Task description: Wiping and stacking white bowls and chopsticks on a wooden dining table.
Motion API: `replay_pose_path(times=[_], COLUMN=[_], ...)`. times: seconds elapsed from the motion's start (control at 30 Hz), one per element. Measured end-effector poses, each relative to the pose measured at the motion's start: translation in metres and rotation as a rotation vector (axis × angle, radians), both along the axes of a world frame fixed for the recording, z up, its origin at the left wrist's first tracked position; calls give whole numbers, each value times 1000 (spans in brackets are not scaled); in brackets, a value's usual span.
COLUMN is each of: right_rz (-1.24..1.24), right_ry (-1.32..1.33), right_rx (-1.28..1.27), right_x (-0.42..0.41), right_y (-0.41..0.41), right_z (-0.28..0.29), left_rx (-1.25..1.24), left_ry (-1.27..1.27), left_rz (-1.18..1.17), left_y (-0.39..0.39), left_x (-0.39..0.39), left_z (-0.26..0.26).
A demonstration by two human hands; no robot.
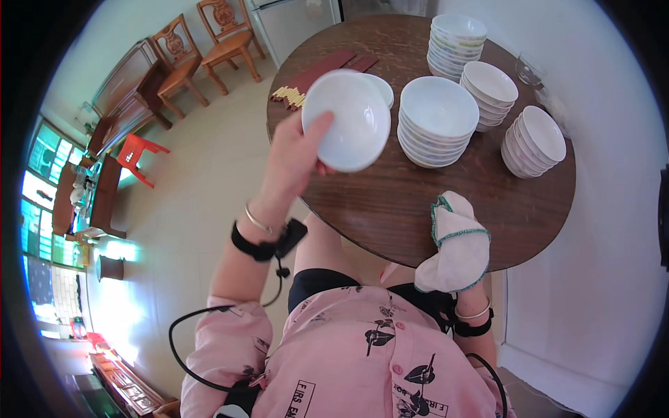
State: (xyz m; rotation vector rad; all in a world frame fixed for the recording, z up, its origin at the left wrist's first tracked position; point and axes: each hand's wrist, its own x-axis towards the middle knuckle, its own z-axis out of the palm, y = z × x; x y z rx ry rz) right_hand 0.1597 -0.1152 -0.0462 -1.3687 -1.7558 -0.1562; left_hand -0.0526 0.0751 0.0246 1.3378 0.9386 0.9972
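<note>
My left hand (298,149) grips a white bowl (355,130) by its rim, thumb inside, above the left part of the round wooden table (376,219). Another white bowl (384,89) shows partly behind it. A white cloth with green edging (462,251) covers my right hand (460,261) at the table's near edge; its fingers are hidden. Beyond the cloth stands a stack of large white bowls (439,120). Further back and to the right are a tall bowl stack (457,44), a tilted stack (488,94) and a stack of smaller bowls (535,141).
Dark red chopsticks with yellowish ends (319,76) lie at the table's far left. A clear glass bowl (530,69) and a plastic bag (554,109) are by the wall on the right. Wooden chairs (227,47) and a red plastic stool (138,157) stand on the floor to the left.
</note>
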Motion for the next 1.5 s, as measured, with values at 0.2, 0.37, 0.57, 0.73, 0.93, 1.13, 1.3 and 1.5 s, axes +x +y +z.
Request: replay_pose_path(times=[0.2,0.37,0.57,0.73,0.93,1.13,1.3,1.5], right_rz=[22,-15,3,0,33,-25,31,-33], right_ry=[130,483,684,741,945,593,887,416], right_rx=[-78,-193,-232,-271,-299,-247,-296,-221], right_x=[2,-9,-8,-11,-11,-10,-11,-8], right_y=[0,-5,-6,-4,-4,-4,-5,-6], right_z=[-13,-10,-16,-9,-10,-13,-9,-11], left_rx=[136,126,154,198,463,1229,747,932], left_ry=[203,570,671,750,1021,635,622,561], left_rz=[-43,-72,-14,-41,57,286,-223,-104], left_y=[80,115,116,122,125,96,52,53], left_x=[19,30,39,37,43,73,99,103], left_z=[19,12,11,10,-5,-1,26,21])
